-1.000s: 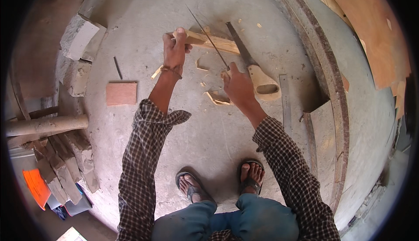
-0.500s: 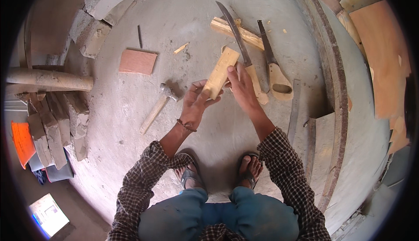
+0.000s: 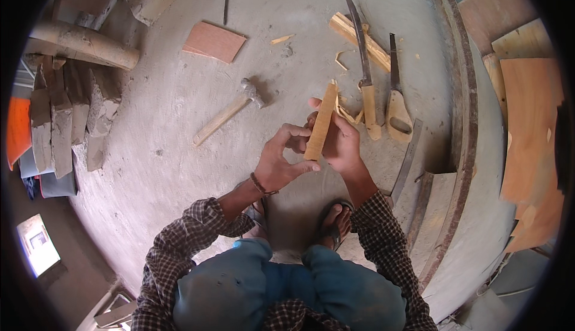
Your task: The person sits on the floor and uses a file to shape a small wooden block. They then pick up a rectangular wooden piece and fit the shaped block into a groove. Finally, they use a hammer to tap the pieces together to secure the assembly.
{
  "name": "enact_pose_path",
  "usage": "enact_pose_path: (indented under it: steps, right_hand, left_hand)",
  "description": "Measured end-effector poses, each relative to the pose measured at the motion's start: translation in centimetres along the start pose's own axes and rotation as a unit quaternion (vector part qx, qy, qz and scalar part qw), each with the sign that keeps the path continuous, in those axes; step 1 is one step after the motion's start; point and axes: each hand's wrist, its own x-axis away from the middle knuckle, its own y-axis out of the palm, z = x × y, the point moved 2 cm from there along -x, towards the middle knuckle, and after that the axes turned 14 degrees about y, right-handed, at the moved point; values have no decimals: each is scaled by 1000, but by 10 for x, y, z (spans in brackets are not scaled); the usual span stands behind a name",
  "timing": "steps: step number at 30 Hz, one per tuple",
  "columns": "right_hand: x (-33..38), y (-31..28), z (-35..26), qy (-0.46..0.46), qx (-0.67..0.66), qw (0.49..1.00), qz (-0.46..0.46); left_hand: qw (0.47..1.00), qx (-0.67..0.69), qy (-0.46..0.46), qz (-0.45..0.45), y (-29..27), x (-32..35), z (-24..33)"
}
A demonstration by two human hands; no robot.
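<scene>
Over the floor in front of my knees, a short rectangular block of pale wood [image 3: 321, 122] stands tilted on its narrow side between my hands. My left hand [image 3: 280, 158] grips its lower end, thumb beneath and fingers along its left side. My right hand [image 3: 344, 142] holds it from behind and the right, its fingertips partly hidden by the wood. To the right lies a machete [image 3: 369, 110] with a wooden handle, its blade across a split piece of wood [image 3: 343, 28]. Beside it rests a handsaw [image 3: 396, 108]. A hammer [image 3: 223, 117] lies to the left.
A reddish board [image 3: 214, 41], a thin dark rod [image 3: 226, 8] and wood chips [image 3: 282, 39] lie farther off. A metal ruler [image 3: 408, 159] is at right, near a long curved metal strip [image 3: 466, 91]. Blocks [image 3: 60, 121] stand at left; plywood sheets [image 3: 530, 127] at far right.
The wood block has been turned from its broad face to a narrow side and brought lower. My right hand has shifted behind it. The whole view has also swung.
</scene>
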Motion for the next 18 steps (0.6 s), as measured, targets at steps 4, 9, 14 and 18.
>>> enact_pose_path:
  steps: [4, 9, 14, 18]
  right_hand:
    - [-4, 9, 1, 6, -20, 996, -81]
    - [-8, 8, 1, -28, 28, 999, 17]
    - [-2, 11, 0, -53, 182, 974, 125]
    - [4, 25, 0, -122, 429, 882, 150]
  left_hand:
    - [998, 47, -17, 41, 2, -4, -4]
    - [996, 47, -68, 25, -3, -14, -10]
    - [975, 154, -150, 48, -10, -8, -38]
    - [976, 177, -123, 35, -10, -8, -48]
